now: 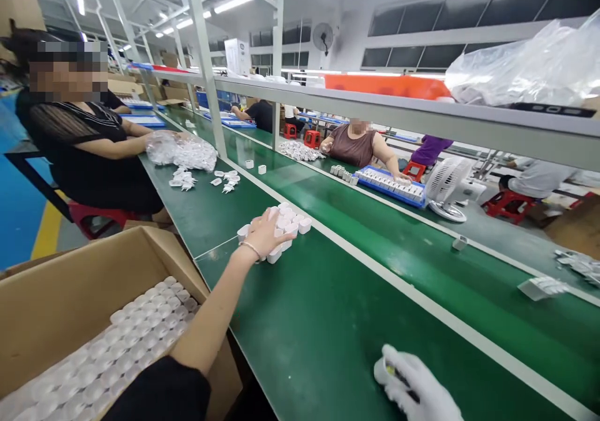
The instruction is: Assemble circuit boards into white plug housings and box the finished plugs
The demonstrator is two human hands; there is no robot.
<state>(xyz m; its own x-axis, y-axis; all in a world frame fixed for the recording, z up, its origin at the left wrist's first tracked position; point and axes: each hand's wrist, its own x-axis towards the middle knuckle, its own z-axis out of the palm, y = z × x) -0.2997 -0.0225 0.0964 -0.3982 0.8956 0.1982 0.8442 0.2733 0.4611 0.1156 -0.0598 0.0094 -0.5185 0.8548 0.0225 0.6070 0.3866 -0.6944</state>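
My left hand (263,233), bare with a thin bracelet at the wrist, reaches over a cluster of small white plastic housings (288,220) on the green bench (300,327). Its fingers are spread across them, and the palm hides some of the pieces. Closer to me, my right hand (419,383) wears a white glove. Thumb and fingers close around one small white plastic housing (382,371), with a bit of yellow showing beside it. Part of that hand is cut off by the bottom edge.
At my left stands a cardboard box (89,283) with rows of white housings (140,321). Farther along, a co-worker handles a clear plastic bag (180,151) near loose white parts (227,179). Across the green belt (375,240), another person works at a blue tray (389,187) beside a fan (447,187).
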